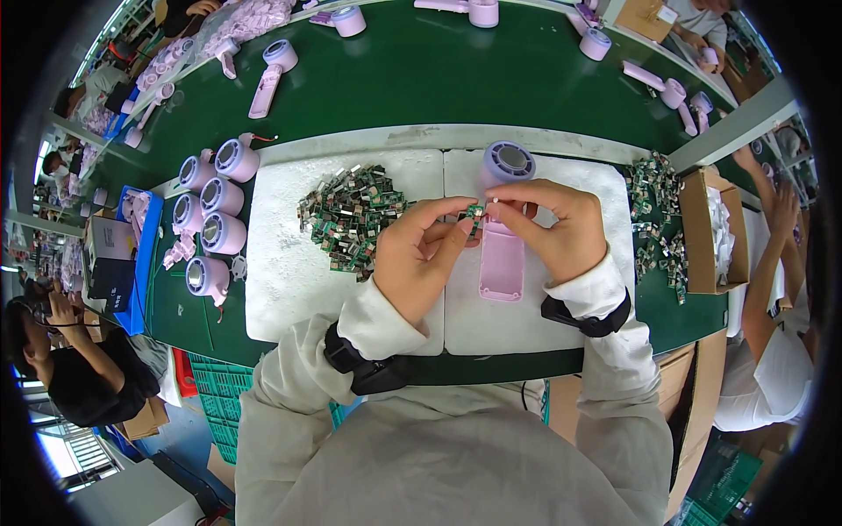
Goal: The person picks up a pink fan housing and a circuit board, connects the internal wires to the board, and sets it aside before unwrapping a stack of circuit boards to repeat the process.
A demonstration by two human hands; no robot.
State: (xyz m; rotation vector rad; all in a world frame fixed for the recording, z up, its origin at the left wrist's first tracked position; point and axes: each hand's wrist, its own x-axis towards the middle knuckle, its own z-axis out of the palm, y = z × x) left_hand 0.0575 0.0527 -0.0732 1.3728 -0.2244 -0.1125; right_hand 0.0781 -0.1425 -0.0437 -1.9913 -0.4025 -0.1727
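Between the fingertips of my left hand (414, 254) is a small green circuit board (474, 212). My right hand (566, 230) is closed in a pinch beside it, on a small white piece (495, 202) that looks like a connector. Below both hands a handheld fan lies on the white foam pad, its round purple head (510, 161) pointing away from me and its open pink handle shell (502, 267) toward me. My fingers cover the joint between head and handle. Left of my left hand sits a heap of similar circuit boards (349, 219).
Several fan heads (223, 195) stand at the left, near a blue bin (145, 263). More circuit boards (658, 197) and a cardboard box (715, 232) with white pieces are at the right. Fans (267, 83) lie on the green belt beyond. Other people work on both sides.
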